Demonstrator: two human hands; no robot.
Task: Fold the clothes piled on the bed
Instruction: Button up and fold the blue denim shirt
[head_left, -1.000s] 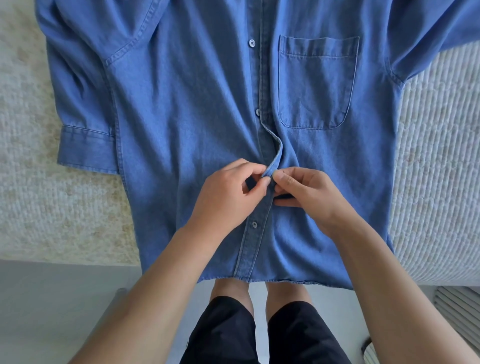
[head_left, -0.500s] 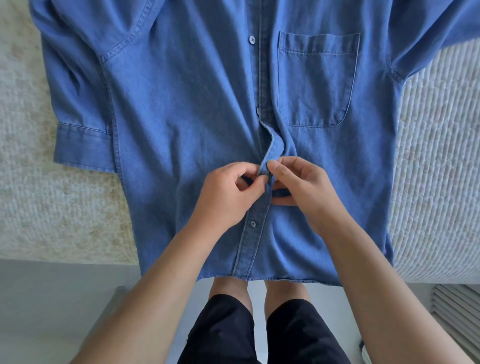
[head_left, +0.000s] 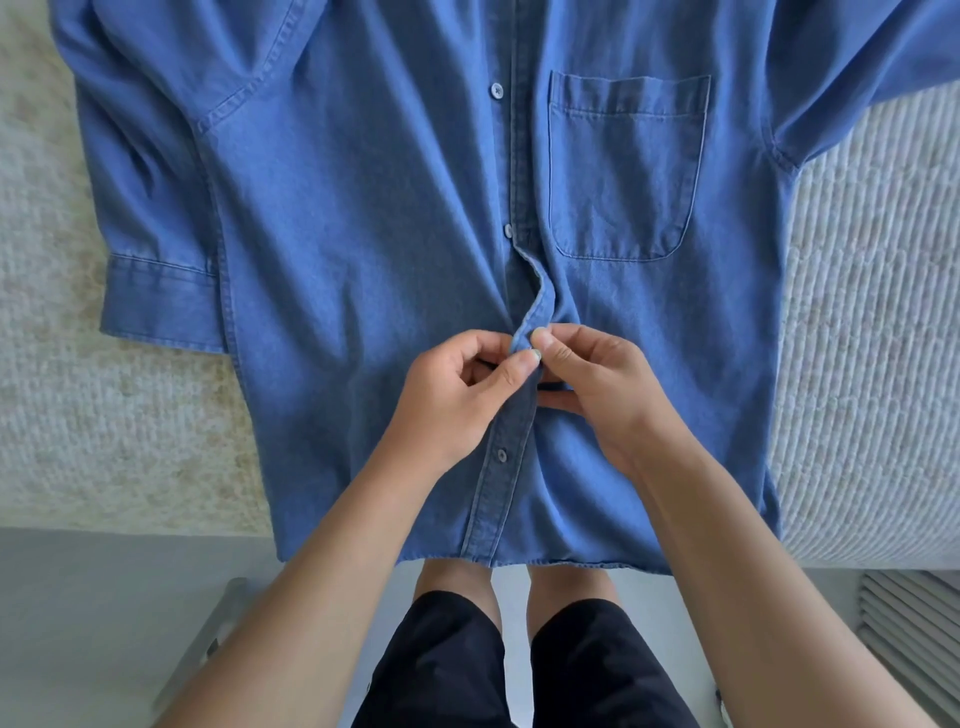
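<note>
A bed covered in a pale, textured quilt (head_left: 857, 322) fills the view from above, with grey floor (head_left: 104, 597) at its near edge. A blue denim shirt (head_left: 363, 234) lies spread front-up across the quilt, hem toward the person, chest pocket (head_left: 626, 166) to the right, one cuffed sleeve (head_left: 161, 296) lying along the left side.

The step in hand appears to be buttoning the shirt front before any folding. The placket (head_left: 535, 306) gapes open at mid-length, while buttons above and below the hands look fastened. The next move likely calls for easing a button through its hole, though the button itself is hidden by the fingers.

The left hand (head_left: 457, 384) is curled, thumb and fingers pinching the left edge of the placket. The right hand (head_left: 592, 384) is also curled, thumb and forefinger pinching the lifted right edge, its lower fingers tucked against the cloth. The two thumb tips nearly touch. Bare knees and black shorts (head_left: 519, 665) show below.
</note>
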